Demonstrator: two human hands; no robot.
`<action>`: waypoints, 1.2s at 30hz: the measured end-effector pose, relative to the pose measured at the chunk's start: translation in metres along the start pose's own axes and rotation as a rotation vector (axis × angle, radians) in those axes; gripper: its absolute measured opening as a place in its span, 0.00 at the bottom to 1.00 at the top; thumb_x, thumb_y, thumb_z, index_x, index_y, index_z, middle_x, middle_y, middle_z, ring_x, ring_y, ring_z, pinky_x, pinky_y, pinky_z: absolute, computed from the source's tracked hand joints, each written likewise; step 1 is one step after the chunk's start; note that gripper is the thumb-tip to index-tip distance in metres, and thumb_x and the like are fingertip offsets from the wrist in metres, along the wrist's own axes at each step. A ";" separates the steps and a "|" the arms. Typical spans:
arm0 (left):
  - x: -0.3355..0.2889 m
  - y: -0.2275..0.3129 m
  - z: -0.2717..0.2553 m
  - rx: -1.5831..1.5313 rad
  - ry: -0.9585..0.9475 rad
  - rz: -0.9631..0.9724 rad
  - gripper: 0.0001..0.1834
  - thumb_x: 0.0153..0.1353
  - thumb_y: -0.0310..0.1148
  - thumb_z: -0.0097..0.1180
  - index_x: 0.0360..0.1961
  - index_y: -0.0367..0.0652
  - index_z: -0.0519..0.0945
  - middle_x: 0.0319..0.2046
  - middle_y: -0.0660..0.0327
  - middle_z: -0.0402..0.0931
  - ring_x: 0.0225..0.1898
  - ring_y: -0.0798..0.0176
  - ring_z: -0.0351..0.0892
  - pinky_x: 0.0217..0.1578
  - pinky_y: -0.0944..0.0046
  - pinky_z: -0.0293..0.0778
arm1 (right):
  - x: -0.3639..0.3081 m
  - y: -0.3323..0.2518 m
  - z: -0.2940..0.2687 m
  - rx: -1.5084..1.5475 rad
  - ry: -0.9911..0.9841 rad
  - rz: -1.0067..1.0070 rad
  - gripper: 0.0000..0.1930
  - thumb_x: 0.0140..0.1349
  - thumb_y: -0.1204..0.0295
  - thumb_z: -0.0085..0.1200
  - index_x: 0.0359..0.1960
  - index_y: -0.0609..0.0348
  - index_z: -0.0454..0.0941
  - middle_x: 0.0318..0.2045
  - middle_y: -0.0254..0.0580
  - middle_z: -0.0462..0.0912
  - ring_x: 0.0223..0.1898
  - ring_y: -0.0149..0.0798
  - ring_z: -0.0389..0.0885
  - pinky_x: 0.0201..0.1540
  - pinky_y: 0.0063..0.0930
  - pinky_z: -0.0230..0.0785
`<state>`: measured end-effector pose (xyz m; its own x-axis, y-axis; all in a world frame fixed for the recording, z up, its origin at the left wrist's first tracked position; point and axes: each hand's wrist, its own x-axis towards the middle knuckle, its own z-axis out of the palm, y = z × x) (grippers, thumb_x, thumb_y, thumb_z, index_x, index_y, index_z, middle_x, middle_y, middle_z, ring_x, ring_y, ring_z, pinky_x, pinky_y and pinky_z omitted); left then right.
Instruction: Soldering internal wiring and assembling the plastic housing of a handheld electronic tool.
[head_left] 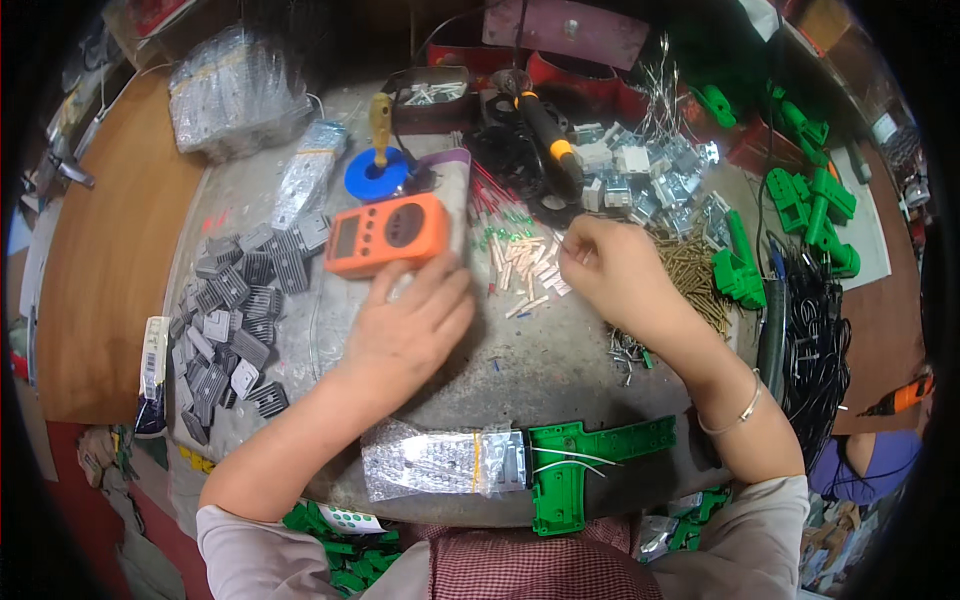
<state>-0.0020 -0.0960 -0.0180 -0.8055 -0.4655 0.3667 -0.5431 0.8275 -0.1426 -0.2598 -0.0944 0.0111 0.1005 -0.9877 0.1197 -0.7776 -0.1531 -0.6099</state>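
Observation:
My left hand [415, 318] lies with its fingers stretched out at the near edge of an orange multimeter [372, 240], its fingertips against the casing. My right hand [608, 262] is pinched closed at the right side of a scatter of small pale strips [512, 268]; whatever its fingertips hold is hidden. Just beyond the strips lie red-sleeved leads [487, 190] with green ends. Close to my body is a green plastic pistol-shaped housing half [560, 485] with white wires across it. Its left end meets a bubble-wrapped part [440, 465] bound with a yellow band.
Grey finned metal blocks [235, 310] are heaped on the left. Brass-coloured screws [692, 280] and silvery metal parts [650, 175] lie beyond my right hand. A soldering iron [548, 140] points toward me at the back. A blue spool [375, 180], green housings [815, 215] and black cables [810, 350] surround the workspace.

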 end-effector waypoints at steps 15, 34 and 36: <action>0.004 0.002 0.010 -0.051 -0.050 0.007 0.17 0.53 0.28 0.53 0.45 0.35 0.79 0.51 0.53 0.77 0.60 0.52 0.73 0.59 0.55 0.69 | 0.008 -0.019 0.041 -0.301 -0.023 -0.151 0.14 0.48 0.76 0.60 0.37 0.68 0.74 0.27 0.60 0.83 0.33 0.58 0.84 0.38 0.45 0.78; -0.016 0.095 -0.062 -0.821 0.052 -0.176 0.11 0.50 0.33 0.66 0.28 0.37 0.80 0.40 0.55 0.77 0.45 0.50 0.76 0.44 0.54 0.71 | -0.164 -0.023 -0.039 0.547 -0.030 0.290 0.05 0.57 0.80 0.63 0.35 0.65 0.81 0.28 0.36 0.83 0.30 0.25 0.81 0.35 0.21 0.74; -0.014 0.117 -0.046 -0.650 0.026 -0.119 0.11 0.46 0.32 0.67 0.25 0.37 0.79 0.43 0.55 0.76 0.50 0.47 0.75 0.47 0.50 0.71 | -0.163 -0.024 -0.033 0.516 -0.028 0.267 0.05 0.57 0.81 0.63 0.35 0.65 0.81 0.29 0.36 0.83 0.31 0.25 0.81 0.36 0.21 0.74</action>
<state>-0.0436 0.0221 0.0025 -0.7385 -0.5646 0.3687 -0.3678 0.7955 0.4815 -0.2778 0.0714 0.0325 -0.0361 -0.9936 -0.1071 -0.3757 0.1128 -0.9199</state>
